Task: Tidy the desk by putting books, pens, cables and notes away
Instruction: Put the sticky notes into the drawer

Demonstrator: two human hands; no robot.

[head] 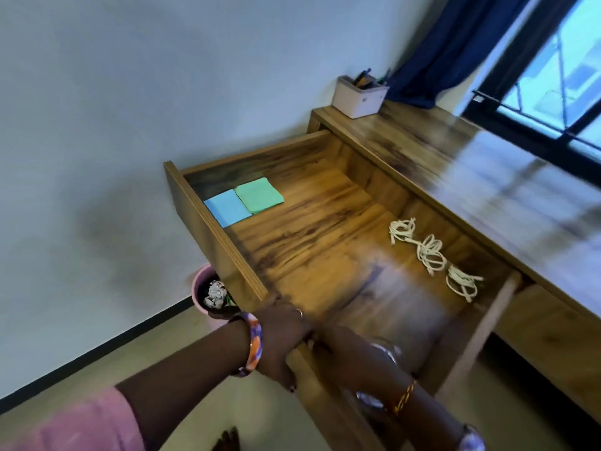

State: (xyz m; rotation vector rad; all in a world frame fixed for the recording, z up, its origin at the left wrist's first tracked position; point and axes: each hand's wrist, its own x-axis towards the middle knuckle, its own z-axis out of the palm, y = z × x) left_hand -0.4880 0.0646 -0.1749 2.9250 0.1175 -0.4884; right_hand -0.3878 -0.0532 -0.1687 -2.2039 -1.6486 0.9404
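The wooden desk's drawer (221,242) stands pulled far out. Inside it, a blue pad of notes (227,208) and a green pad (260,195) lie side by side at the far left corner. Three coiled cream cables (431,253) lie in a row along the right side. My left hand (283,336) grips the drawer's front panel, fingers over its top edge. Right beside it, my right hand (348,351) holds the same panel; it is blurred. A white holder with pens (359,97) stands on the far corner of the desk top (487,177).
A pink bin (203,288) holding crumpled paper stands on the floor under the drawer's left side, against the white wall. A dark blue curtain (455,43) and a window run behind the desk. A second, closed drawer front (546,327) sits to the right.
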